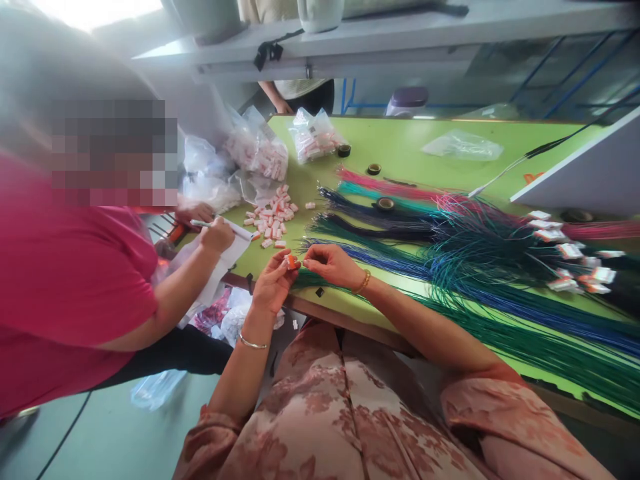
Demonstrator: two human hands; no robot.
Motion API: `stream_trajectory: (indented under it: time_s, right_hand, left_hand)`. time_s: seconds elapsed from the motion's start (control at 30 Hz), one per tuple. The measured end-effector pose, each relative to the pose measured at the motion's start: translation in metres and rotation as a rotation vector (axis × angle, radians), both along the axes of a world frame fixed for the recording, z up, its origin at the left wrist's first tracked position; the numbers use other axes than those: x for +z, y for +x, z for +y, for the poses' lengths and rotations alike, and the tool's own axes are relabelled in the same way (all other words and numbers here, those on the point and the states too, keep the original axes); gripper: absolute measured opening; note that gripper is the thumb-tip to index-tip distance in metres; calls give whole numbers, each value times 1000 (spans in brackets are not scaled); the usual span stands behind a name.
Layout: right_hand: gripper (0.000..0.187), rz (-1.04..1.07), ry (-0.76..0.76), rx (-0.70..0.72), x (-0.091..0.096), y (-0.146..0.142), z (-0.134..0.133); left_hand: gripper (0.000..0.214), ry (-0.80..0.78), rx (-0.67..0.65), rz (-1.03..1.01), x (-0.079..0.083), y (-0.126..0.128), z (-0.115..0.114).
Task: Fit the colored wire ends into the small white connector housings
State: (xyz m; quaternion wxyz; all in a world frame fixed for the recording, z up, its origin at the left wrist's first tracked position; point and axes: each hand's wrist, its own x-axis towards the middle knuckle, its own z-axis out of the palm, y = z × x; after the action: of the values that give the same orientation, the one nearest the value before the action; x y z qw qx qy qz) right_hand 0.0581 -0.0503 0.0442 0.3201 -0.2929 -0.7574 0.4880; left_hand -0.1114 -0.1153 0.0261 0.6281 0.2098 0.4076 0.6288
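My left hand (273, 288) holds a small orange and white plastic connector (291, 262) between thumb and fingers, over the table's front edge. Close beside it on the right, my right hand (334, 265) is closed in a pinch on what looks like a thin wire, its tip at the connector; the fingers hide most of it. Bundles of green wires (480, 333) and blue wires (390, 260) lie beneath and beyond my right forearm. A loose pile of similar connectors (275, 213) lies past my left hand.
At the left, a person in a pink top (75, 280) writes on paper (220, 267). Bags of connectors (257, 150) stand at the back of the green table (400, 143). Tape rolls (385, 204) lie near pink wires (380, 183). Wired connectors (570, 251) gather at the right.
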Motion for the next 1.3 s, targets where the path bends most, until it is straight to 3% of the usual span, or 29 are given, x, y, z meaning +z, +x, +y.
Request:
stream_trajectory:
  time_s: [0.3,0.57,1.3]
  right_hand:
    - [16,13,130,-136,9,16,-17]
    - [20,-71,176,-209,11,26,-21]
    - [18,-107,195,-220,11,35,-21]
  left_hand:
    - [29,15,-91,-43,12,20,0]
    - [27,19,-118,-18,13,30,3]
    - [28,8,-140,-14,16,42,10]
